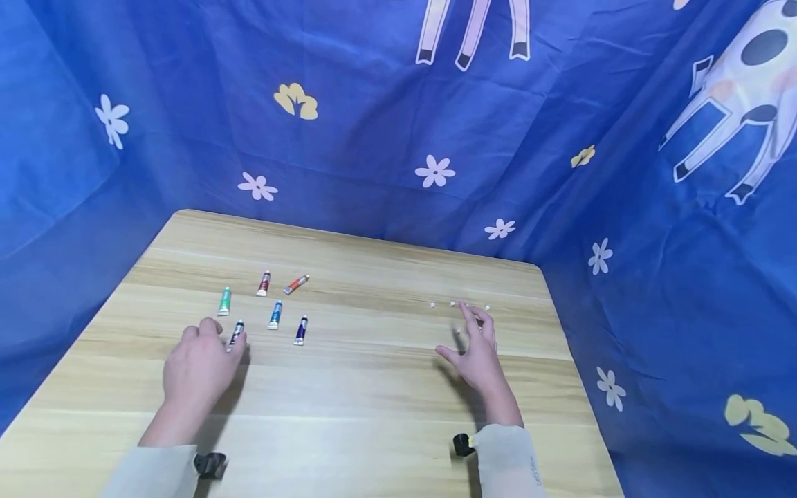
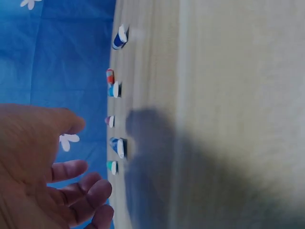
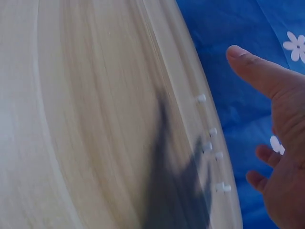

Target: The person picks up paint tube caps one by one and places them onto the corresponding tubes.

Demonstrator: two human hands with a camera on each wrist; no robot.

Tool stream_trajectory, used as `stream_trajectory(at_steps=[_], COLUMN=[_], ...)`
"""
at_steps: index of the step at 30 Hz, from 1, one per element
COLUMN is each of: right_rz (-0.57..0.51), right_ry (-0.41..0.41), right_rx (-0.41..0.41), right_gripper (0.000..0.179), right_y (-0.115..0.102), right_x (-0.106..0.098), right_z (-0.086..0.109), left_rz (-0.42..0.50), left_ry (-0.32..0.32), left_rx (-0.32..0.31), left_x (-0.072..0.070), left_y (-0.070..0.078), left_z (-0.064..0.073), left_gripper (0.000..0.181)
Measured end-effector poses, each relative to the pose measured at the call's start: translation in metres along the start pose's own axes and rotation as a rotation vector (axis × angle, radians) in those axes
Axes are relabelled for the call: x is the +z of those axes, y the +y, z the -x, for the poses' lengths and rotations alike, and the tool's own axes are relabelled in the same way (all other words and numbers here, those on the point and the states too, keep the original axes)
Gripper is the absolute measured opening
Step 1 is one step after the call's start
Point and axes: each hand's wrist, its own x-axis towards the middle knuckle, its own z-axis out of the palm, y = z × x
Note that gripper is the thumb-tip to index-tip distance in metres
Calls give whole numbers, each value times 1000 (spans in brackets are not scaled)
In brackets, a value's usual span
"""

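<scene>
Left grip (image 1: 200, 366), lower left, and right grip (image 1: 479, 357), both empty, fingers loose, seem mid-reach; the dark tube (image 1: 236, 333) likely needs pinching.

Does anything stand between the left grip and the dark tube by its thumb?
Nothing visible does. In the head view, the left grip is open beside the dark tube; the green tube and blue tube lie beyond that gap.

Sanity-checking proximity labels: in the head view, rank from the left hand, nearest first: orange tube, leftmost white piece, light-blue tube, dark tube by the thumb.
From the left hand:
1. Dark tube: next to the thumb.
2. Light-blue tube: ahead, to the right.
3. Orange tube: farther ahead and right.
4. Leftmost white piece: far right, near the right hand.
</scene>
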Motion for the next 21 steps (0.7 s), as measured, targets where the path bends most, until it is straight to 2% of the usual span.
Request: stream_trajectory(at_steps=[4,13,21], right_rz=[-31,-61,-147], right_ry=[40,73,109], right_rx=[9,98,131], right_gripper=[105,102,98], right_y=[9,27,46], right_x=[-5,-10,-12], right_z=[-2,-1,-4], left_rz=[10,17,34], left_ry=[-4,-1,38], left_rx=[11,8,37], left_x=[6,16,21], left_y=[-2,-8,-13], left_z=[0,-3,-5], left_gripper=[59,46,34])
